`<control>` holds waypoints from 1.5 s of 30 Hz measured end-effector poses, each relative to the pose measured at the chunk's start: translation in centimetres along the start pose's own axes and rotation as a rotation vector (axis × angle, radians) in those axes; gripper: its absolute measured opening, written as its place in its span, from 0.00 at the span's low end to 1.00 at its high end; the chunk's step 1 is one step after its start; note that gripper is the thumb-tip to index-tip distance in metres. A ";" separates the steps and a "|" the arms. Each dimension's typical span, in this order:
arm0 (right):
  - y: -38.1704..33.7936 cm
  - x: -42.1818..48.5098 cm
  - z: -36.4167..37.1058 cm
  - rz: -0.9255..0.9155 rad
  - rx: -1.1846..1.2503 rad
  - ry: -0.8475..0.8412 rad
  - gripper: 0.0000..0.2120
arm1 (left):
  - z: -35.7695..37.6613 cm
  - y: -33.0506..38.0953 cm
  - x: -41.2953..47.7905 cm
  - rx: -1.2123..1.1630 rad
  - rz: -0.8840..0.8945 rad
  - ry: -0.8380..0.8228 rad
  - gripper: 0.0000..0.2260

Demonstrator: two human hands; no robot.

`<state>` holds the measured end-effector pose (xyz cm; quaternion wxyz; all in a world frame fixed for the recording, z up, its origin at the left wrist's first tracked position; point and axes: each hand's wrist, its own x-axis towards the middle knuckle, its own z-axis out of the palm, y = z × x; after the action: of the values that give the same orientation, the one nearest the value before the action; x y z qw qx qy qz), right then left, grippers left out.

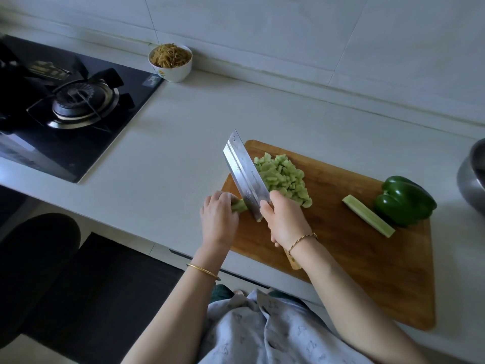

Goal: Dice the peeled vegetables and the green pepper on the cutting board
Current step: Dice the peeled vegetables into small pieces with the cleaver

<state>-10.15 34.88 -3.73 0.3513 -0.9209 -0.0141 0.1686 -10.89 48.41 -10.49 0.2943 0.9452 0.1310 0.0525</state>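
A wooden cutting board [354, 258] lies on the white counter. My right hand [284, 219] grips the handle of a steel cleaver [245, 174], whose blade stands edge-down at the board's left end. My left hand [219, 216] holds a short stub of peeled pale-green vegetable [240, 206] against the blade's left side. A pile of diced pale-green pieces [283, 177] sits just right of the blade. Further right lie a long peeled strip [368, 215] and a whole green pepper [405, 199].
A white bowl of brown shredded food [170, 61] stands by the back wall. A black gas hob [70, 101] fills the counter's left part. A metal bowl's rim [472, 177] shows at the right edge. The counter's front edge runs just below my hands.
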 end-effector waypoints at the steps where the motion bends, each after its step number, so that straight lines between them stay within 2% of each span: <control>1: 0.0 0.1 0.1 0.000 -0.023 0.001 0.14 | 0.1 0.0 0.0 -0.017 0.003 -0.002 0.09; 6: -0.6 0.4 0.8 0.003 -0.103 0.005 0.13 | 0.0 -0.2 0.0 -0.039 0.017 -0.012 0.07; 20: 0.2 0.2 -0.3 0.010 0.009 0.038 0.14 | 0.6 0.3 0.0 -0.067 0.048 -0.024 0.09; 34: 0.2 0.5 0.6 0.019 -0.103 -0.018 0.12 | 0.7 0.0 0.1 -0.071 0.046 -0.035 0.06; 45: 0.2 0.8 -0.4 0.031 0.004 0.033 0.14 | 0.8 0.1 0.2 -0.086 0.046 -0.018 0.07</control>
<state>-9.28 34.60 -3.81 0.3507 -0.9229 0.0061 0.1590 -10.51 47.91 -11.10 0.3344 0.9349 0.1043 0.0563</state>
